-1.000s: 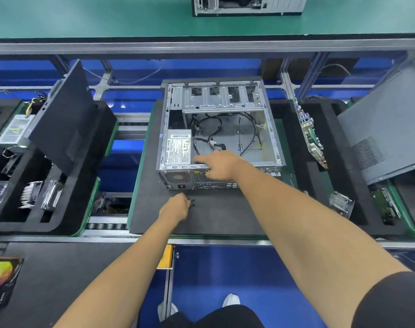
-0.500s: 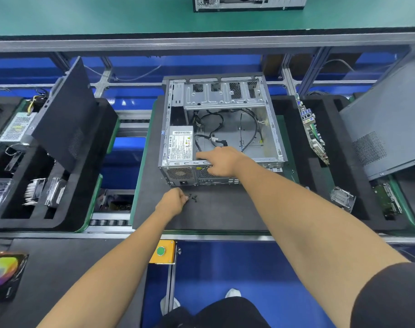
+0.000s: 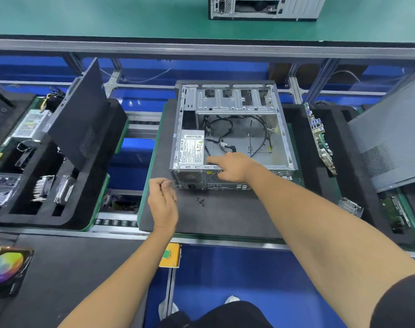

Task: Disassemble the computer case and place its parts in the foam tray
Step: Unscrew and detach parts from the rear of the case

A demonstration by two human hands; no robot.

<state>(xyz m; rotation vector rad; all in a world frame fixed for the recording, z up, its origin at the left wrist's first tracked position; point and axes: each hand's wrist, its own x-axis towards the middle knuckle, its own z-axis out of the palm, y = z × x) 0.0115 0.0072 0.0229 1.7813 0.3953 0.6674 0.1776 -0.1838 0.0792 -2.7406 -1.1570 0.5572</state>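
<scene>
The case [image 3: 235, 136] lay open-side up on the black mat [image 3: 225, 216]. The right hand [image 3: 232, 168] rested on its near rim, forefinger straight toward the power supply [image 3: 191, 149], other fingers curled under. The left hand [image 3: 162, 200] hovered just off the case's near-left corner, fingers loosely curled, holding nothing visible. Screws [image 3: 201, 201] lay right of those fingers on bare mat.

The right hand [image 3: 230, 167] hides part of the case's [image 3: 235, 136] rear panel. The left hand's [image 3: 162, 200] fingertips blur. The screws [image 3: 201, 201] are too small to count.
</scene>
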